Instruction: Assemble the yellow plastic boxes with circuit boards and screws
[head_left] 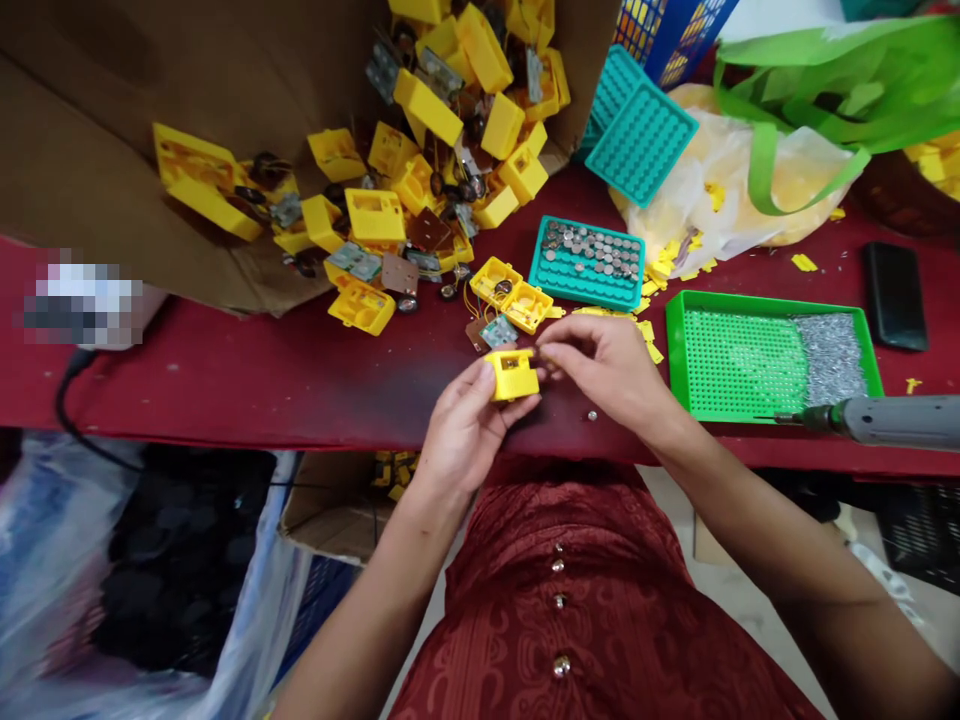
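My left hand [472, 420] is closed around a small yellow plastic case [514, 376] at the front of the red table. At the case's right side, the fingertips of my right hand [592, 362] are pinched together; whatever they hold is too small to make out. Just beyond my hands lies an opened yellow case [517, 296] with thin wires and a small circuit board [498, 332]. A tiny silvery round piece [592, 415] rests on the cloth below my right hand. Behind it sits a teal tray [586, 262] partly filled with small metal discs.
Many yellow cases with wires and boards spill from a cardboard box [82, 150] at the back left. On the right are a green tray [679, 355] of screws, an electric screwdriver [892, 420] and a black phone [895, 296]. Plastic bags [802, 170] stand behind.
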